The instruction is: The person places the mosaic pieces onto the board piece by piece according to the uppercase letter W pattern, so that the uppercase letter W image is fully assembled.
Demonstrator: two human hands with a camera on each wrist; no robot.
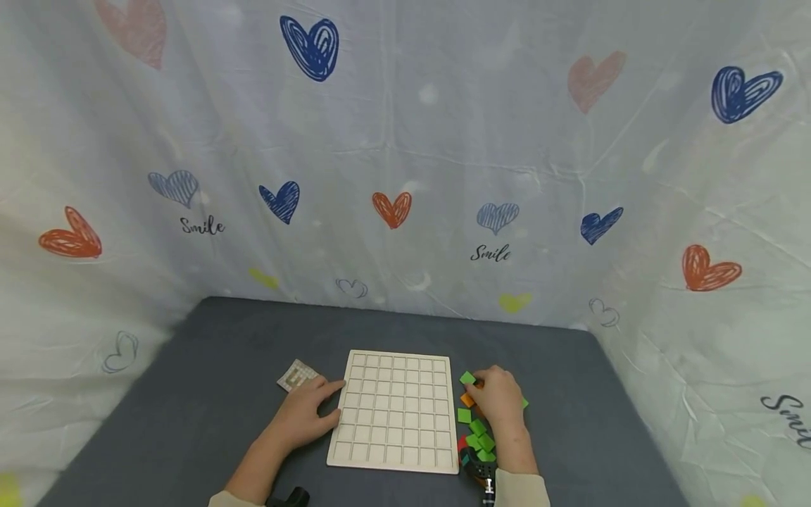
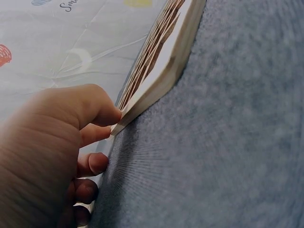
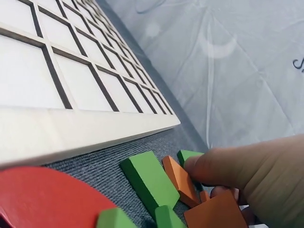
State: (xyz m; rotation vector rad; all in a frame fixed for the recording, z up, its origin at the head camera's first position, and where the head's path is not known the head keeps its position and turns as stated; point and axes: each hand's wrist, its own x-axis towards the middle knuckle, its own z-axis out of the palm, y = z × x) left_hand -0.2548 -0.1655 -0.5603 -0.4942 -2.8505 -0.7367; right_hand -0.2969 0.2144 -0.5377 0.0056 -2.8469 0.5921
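A pale wooden grid board lies flat on the dark table. On its left side, my left hand touches the edge with thumb and index finger spread apart; the left wrist view shows these fingertips against the board's rim. At the right, my right hand pinches a green square tile at its fingertips. The right wrist view has the thumb on that tile, the other fingers mostly hidden. Orange tiles and another green tile lie just below the hand.
A small patterned card lies left of the board, by the left hand. Several green tiles are heaped along the board's right side. Near them is a red piece. A curtain printed with hearts stands behind the table.
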